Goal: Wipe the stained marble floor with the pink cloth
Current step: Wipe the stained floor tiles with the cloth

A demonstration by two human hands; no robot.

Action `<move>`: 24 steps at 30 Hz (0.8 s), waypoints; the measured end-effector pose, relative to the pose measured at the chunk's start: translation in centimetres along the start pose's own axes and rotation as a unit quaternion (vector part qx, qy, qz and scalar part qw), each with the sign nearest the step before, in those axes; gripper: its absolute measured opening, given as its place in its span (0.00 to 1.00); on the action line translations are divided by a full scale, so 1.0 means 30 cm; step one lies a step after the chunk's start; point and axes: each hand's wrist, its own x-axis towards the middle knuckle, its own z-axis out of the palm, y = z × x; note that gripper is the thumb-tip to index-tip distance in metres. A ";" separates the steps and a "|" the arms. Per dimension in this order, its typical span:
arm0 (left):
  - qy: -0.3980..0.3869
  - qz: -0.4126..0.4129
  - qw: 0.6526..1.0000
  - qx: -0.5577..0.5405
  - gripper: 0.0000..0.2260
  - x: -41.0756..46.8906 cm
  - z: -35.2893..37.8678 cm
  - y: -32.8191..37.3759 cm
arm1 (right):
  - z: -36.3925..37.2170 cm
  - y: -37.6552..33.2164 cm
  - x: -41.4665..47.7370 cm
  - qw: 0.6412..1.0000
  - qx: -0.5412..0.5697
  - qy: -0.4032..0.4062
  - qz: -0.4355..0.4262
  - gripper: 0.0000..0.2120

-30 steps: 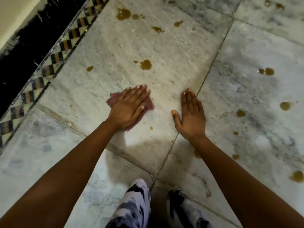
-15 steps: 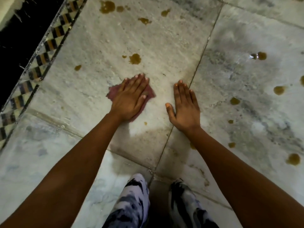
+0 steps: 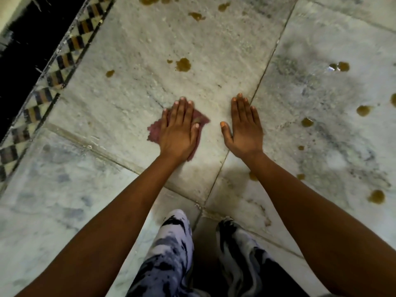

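My left hand [image 3: 179,130] lies flat with straight fingers on the pink cloth [image 3: 154,130], pressing it onto the marble floor [image 3: 132,97]. The cloth shows only at the hand's left and right edges; the rest is hidden under my palm. My right hand [image 3: 244,129] rests flat on the bare floor beside a tile joint, a hand's width right of the cloth. A brown stain [image 3: 183,64] lies ahead of the left fingertips, with a smaller one [image 3: 110,73] to the left. Several more brown stains [image 3: 363,110] dot the right tile.
A checkered tile border [image 3: 53,69] and a black skirting [image 3: 23,48] run diagonally along the left. My knees in patterned black-and-white trousers [image 3: 171,249] are at the bottom centre. More stains [image 3: 196,16] lie at the top.
My left hand and the cloth have turned so the fingers point straighter ahead, and the small spot beside the cloth is gone. The right hand stayed planted.
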 end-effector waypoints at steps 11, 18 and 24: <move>-0.008 0.087 0.996 0.009 0.25 -0.109 -0.011 -0.149 | -0.006 -0.005 0.001 1.000 -0.007 -0.018 0.009 0.34; 0.016 -0.019 0.999 -0.024 0.26 0.146 -0.050 -0.143 | -0.023 -0.095 0.094 1.000 0.002 0.006 -0.002 0.34; 0.011 0.099 0.995 0.011 0.24 -0.047 -0.034 -0.305 | 0.007 -0.168 0.206 1.000 0.002 -0.002 0.014 0.34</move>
